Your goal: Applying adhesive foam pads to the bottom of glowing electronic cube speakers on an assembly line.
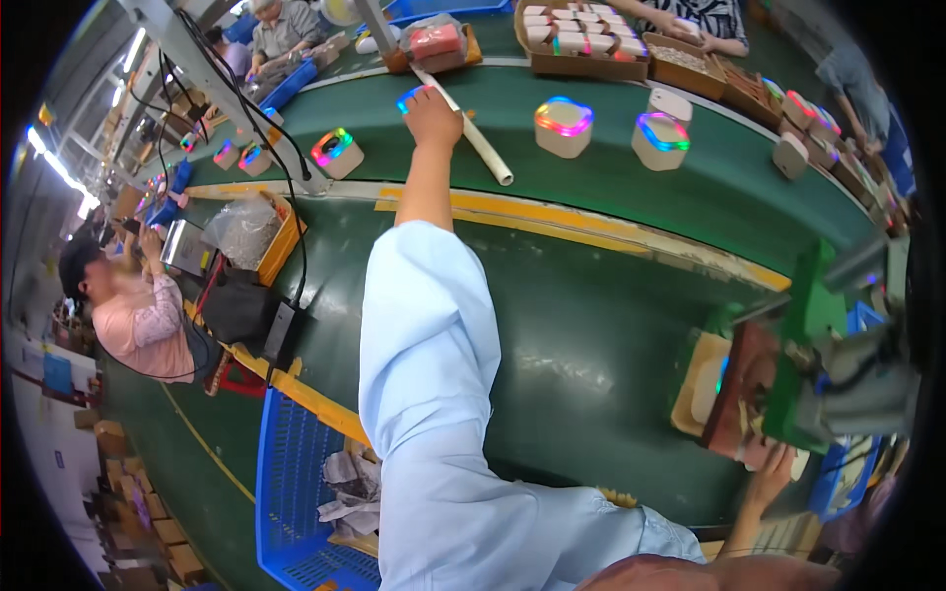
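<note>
My left arm, in a light blue sleeve, stretches forward over the green belt. My left hand [434, 116] closes on a small light-up cube [409, 98], whose multicoloured glow shows at the fingers. A white tube [487, 148] lies slanting right beside that hand. Down at the lower right, my right hand [773, 480] is beside the base of a green press-like machine [800, 340]. A pale piece [798, 464] shows near its fingers, which are partly hidden. Under the machine, a white part with a bluish glow [706, 386] sits in a tan holder [682, 406].
Two glowing white cubes [565, 128] [660, 141] stand on the belt right of my left hand; another [338, 153] is left. A metal post [232, 89] with cables rises there. A blue basket [296, 492] sits lower left. Co-workers [148, 320] [286, 39] work nearby.
</note>
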Demonstrator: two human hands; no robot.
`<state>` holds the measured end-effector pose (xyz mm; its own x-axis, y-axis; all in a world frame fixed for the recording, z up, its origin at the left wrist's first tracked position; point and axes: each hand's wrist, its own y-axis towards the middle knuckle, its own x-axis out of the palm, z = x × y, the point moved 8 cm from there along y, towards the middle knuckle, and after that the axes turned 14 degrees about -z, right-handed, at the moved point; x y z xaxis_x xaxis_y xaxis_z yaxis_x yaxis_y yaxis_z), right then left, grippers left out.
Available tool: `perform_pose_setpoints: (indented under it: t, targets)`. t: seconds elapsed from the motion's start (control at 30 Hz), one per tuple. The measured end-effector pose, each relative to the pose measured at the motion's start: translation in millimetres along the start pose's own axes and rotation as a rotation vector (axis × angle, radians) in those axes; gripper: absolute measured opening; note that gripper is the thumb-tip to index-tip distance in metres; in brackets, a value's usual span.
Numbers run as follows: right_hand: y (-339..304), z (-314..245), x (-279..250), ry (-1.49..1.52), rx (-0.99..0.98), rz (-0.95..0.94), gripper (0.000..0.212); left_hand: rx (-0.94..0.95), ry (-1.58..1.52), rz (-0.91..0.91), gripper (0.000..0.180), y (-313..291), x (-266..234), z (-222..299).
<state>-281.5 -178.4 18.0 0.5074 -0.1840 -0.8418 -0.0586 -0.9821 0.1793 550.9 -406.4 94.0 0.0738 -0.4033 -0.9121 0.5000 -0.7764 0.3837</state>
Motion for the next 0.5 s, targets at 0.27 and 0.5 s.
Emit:
perform_pose_setpoints:
  t: [0.27,0.5]
  targets:
    - [-6,49,30,-0.16,0.086,-0.269,0.052,0.023,0.089,-0.08,0.079,48,27,-50]
    - [-25,10,37,-0.181,-0.133,-0.325,0.074,-0.052,0.056,-0.244,0.093,35,24,-71]
